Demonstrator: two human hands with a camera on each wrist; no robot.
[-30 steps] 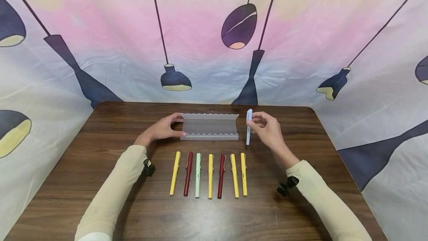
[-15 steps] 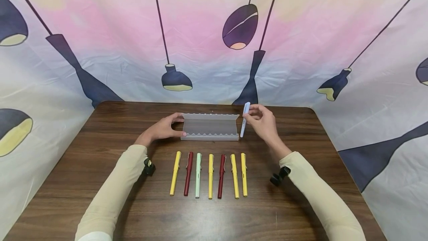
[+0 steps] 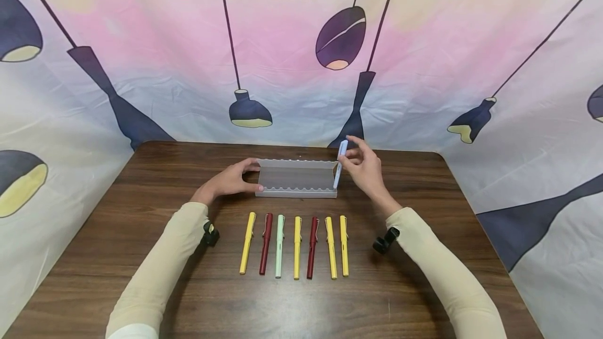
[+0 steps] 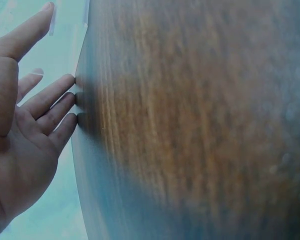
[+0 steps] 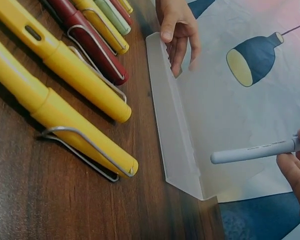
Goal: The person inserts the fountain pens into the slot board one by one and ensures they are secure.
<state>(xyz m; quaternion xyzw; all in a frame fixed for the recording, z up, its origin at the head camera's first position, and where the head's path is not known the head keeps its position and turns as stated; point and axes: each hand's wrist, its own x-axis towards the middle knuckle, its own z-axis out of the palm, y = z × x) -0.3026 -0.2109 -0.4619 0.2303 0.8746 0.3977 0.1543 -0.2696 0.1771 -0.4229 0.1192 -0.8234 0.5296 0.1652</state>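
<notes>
A pale blue pen (image 3: 341, 165) is pinched by my right hand (image 3: 364, 166) between thumb and fingers, steeply tilted. Its lower end is at the right end of a translucent pen tray (image 3: 297, 178) with scalloped edges; in the right wrist view the pen (image 5: 255, 151) points at the tray's inside. I cannot tell whether they touch. My left hand (image 3: 231, 179) holds the tray's left end, thumb on the front rim and fingers at the back corner. In the left wrist view the left hand's (image 4: 30, 125) fingertips meet the wooden surface.
Several capped pens lie in a row in front of the tray: yellow (image 3: 247, 243), dark red (image 3: 266, 244), pale green (image 3: 280, 246) and more yellow and red ones. The brown wooden table (image 3: 301, 307) ends at a printed cloth backdrop (image 3: 292, 41).
My right hand has moved left and slightly away from me, carrying the pale blue pen from beside the tray to its right end. The left hand and tray stay put.
</notes>
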